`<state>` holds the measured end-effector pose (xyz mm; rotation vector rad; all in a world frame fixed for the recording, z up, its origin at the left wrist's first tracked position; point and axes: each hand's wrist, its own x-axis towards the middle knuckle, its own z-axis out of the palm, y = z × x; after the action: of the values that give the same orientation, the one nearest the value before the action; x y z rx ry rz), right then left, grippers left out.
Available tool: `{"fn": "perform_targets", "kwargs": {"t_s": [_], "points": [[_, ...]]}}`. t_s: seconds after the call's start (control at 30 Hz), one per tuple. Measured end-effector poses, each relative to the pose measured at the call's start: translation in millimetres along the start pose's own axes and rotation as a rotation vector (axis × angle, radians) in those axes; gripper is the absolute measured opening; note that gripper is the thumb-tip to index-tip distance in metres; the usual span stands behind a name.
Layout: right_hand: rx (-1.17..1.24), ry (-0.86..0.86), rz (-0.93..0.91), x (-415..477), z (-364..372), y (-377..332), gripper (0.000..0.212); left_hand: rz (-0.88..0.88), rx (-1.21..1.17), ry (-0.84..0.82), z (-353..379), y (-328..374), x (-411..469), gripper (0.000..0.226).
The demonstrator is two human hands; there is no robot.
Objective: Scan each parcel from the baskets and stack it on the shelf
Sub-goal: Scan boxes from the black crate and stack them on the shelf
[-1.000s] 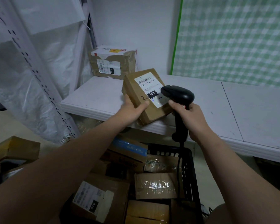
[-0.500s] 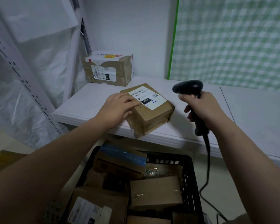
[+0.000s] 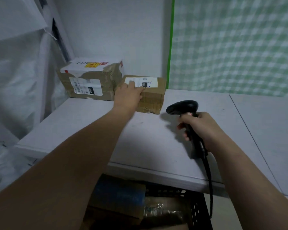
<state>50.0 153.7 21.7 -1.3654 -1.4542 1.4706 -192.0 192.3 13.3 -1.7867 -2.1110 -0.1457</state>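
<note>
In the head view, my left hand (image 3: 129, 95) lies flat on the near left corner of the small parcel (image 3: 154, 98), fingers stretched over its label. The parcel stands on the shelf (image 3: 140, 138), far ahead of my right hand and just beside the bigger box (image 3: 90, 83). It seems light and stiff, with crumpled cardboard, so I would take it by two opposite sides. My right hand (image 3: 201, 128) grips the handle of the scanner (image 3: 183, 107). Half a second ago the parcel lay turned at the shelf's front edge; now it is at the back and the scanner is lower.
</note>
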Motion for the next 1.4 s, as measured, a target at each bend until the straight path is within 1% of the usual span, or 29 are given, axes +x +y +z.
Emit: {"fn": "perform_targets", "kwargs": {"t_s": [0.17,0.23,0.33,0.43,0.53,0.67,0.73,0.83,0.9,0.97,1.0,1.1,1.17,1.27,1.4], "points": [[0.073,-0.016,0.031,17,12,-3,0.014,-0.028,0.006,0.002,15,-12,31,0.038],[0.066,-0.023,0.032,20,16,-4,0.015,-0.027,0.000,0.004,18,-14,37,0.039],[0.045,-0.030,0.017,18,20,-7,0.016,-0.053,-0.050,0.014,21,-12,34,0.042],[0.010,-0.031,-0.014,7,21,-10,0.021,-0.073,-0.104,0.035,15,-8,12,0.049],[-0.042,-0.035,-0.028,-16,21,-6,0.025,-0.080,-0.183,0.036,2,-5,-30,0.054],[-0.056,-0.079,0.008,-64,22,15,0.022,-0.054,-0.329,-0.009,-21,4,-113,0.048],[-0.112,-0.138,0.009,-89,22,29,0.020,-0.048,-0.348,-0.055,-28,8,-155,0.045],[-0.224,-0.210,-0.025,-126,19,48,0.023,-0.021,-0.341,-0.111,-32,10,-214,0.043],[-0.306,-0.240,-0.048,-149,18,60,0.022,0.005,-0.384,-0.123,-33,11,-250,0.051],[-0.393,-0.276,-0.085,-170,19,71,0.020,-0.009,-0.426,-0.106,-32,9,-281,0.061],[-0.408,-0.298,-0.097,-180,21,77,0.019,-0.029,-0.432,-0.117,-31,8,-294,0.061],[-0.360,-0.370,-0.097,-203,30,93,0.014,-0.091,-0.435,-0.193,-25,3,-331,0.049],[-0.351,-0.405,-0.081,-212,40,105,0.018,-0.117,-0.430,-0.237,-19,0,-356,0.046],[-0.389,-0.391,-0.038,-213,54,125,0.028,-0.107,-0.434,-0.341,-11,3,-389,0.037],[-0.486,-0.348,-0.009,-207,68,156,0.038,-0.074,-0.421,-0.493,6,10,-419,0.046]]}}
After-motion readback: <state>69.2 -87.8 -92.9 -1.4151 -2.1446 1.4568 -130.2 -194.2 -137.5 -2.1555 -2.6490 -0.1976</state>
